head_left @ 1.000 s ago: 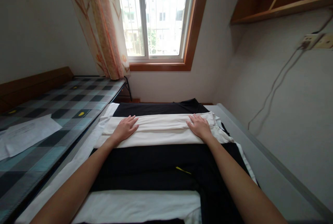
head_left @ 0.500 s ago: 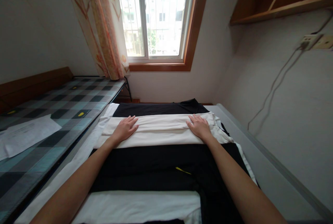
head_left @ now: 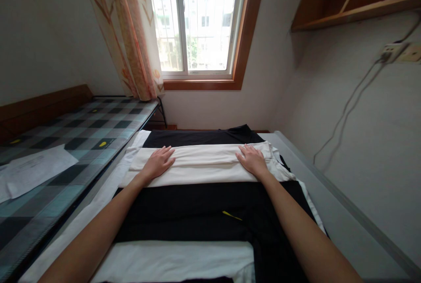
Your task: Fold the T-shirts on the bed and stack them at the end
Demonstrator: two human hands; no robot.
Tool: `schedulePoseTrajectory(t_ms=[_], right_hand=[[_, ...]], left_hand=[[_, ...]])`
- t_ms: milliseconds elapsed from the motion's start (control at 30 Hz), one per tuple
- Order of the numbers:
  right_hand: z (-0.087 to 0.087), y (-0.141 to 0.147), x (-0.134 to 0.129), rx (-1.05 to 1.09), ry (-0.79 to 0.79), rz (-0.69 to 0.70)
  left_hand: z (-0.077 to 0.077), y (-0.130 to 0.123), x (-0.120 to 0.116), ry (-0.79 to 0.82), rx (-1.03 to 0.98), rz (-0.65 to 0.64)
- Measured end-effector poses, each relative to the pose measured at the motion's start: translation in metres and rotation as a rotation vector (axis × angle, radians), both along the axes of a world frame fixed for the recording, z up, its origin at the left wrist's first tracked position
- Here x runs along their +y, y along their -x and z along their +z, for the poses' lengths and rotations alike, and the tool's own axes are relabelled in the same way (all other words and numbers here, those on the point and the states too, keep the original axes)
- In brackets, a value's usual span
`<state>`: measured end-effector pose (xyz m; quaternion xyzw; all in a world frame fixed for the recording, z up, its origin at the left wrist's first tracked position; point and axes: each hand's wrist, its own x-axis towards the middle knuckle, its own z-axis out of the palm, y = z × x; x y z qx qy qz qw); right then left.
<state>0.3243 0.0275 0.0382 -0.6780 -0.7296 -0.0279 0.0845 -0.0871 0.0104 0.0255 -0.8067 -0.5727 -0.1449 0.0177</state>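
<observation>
White cloth (head_left: 204, 157), left hand (head_left: 159, 162) and right hand (head_left: 251, 159) lying wide and flat on top, black cloth (head_left: 187, 206) along its near side, paper (head_left: 39, 171) on a checked mattress (head_left: 103, 121).

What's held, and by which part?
Nothing is gripped: left hand and right hand rest open, palms down, on the farther white cloth.

No text is reading clearly. Left of left hand (head_left: 159, 163), paper sheet (head_left: 44, 170) is showing printed lines (head_left: 37, 163), too small to read. On same side, checked mattress (head_left: 94, 129) is carrying yellow marks (head_left: 103, 144); tiny print (head_left: 111, 141) beside nearest one is looking blurred. Ahead of hand, window frame (head_left: 180, 20) is showing illegible small lettering (head_left: 198, 72).
</observation>
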Motion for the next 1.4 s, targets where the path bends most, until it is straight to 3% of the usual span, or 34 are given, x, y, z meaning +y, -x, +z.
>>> schedulePoseTrajectory(t_ms=[1400], right_hand=[[-0.0020,-0.0009,0.0016,0.024,-0.009,-0.003]], left_hand=[[0.0002,-0.0004,-0.0006,-0.010,-0.008,0.000]])
